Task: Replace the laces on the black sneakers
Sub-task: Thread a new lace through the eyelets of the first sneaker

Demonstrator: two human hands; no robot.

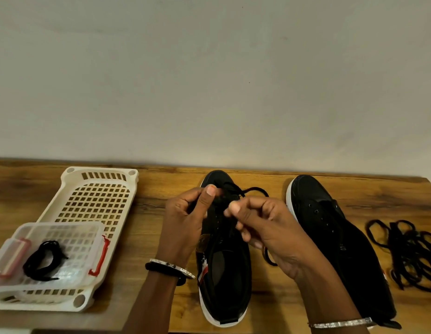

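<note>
Two black sneakers with white soles lie on the wooden table, toes toward the wall. Both my hands work over the left sneaker (224,266). My left hand (185,220) pinches a black lace (254,189) near the front eyelets. My right hand (265,225) pinches the same lace, which loops above the toe and trails down past my palm. The right sneaker (335,227) has bare eyelets and no lace. A pile of loose black laces (409,251) lies to its right. A coiled black lace (44,259) sits in a clear plastic box (94,237) at the left.
The clear box with red clips rests inside a cream perforated plastic basket (99,196) at the table's left. A plain wall rises right behind the table's far edge. Bare wood shows between the basket and the left sneaker.
</note>
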